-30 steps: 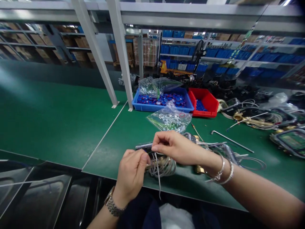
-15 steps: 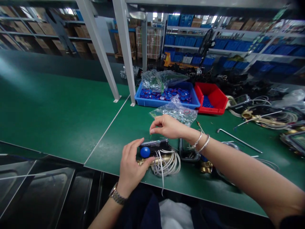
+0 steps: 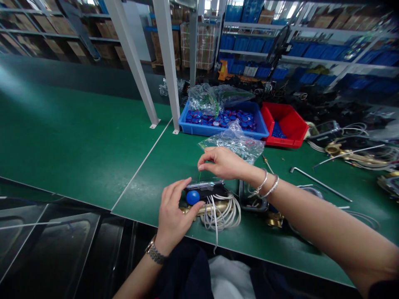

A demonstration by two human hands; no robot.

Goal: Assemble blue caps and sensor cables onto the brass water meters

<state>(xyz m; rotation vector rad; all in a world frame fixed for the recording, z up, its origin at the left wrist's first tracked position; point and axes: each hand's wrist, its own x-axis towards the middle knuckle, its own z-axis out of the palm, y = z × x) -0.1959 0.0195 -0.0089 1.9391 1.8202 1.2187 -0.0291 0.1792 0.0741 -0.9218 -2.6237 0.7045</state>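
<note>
My left hand [image 3: 176, 207] is closed around the left end of a brass-bodied meter [image 3: 220, 206] near the front edge of the bench. The meter has a black housing with a clear top, tipped on its side, and a round blue cap [image 3: 192, 197] faces me between my thumb and fingers. A coil of whitish cable [image 3: 230, 218] hangs at its right side. Above the housing, my right hand [image 3: 220, 162] pinches a thin green wire [image 3: 200, 177] between thumb and forefinger. The wire runs down to the housing's upper edge; its lower end is hidden.
Behind my hands lie a clear plastic bag [image 3: 240, 143], a blue tray [image 3: 199, 129] of blue round pieces and a red bin [image 3: 291, 124]. To the right are another black housing [image 3: 254, 203], a hex key [image 3: 321, 184] and several brass parts with cables. Metal posts [image 3: 170, 66] rise behind.
My right hand has risen slightly above the housing, and more of the green wire shows below its fingertips. My left hand keeps its grip on the meter. The whole view has shifted a little.
</note>
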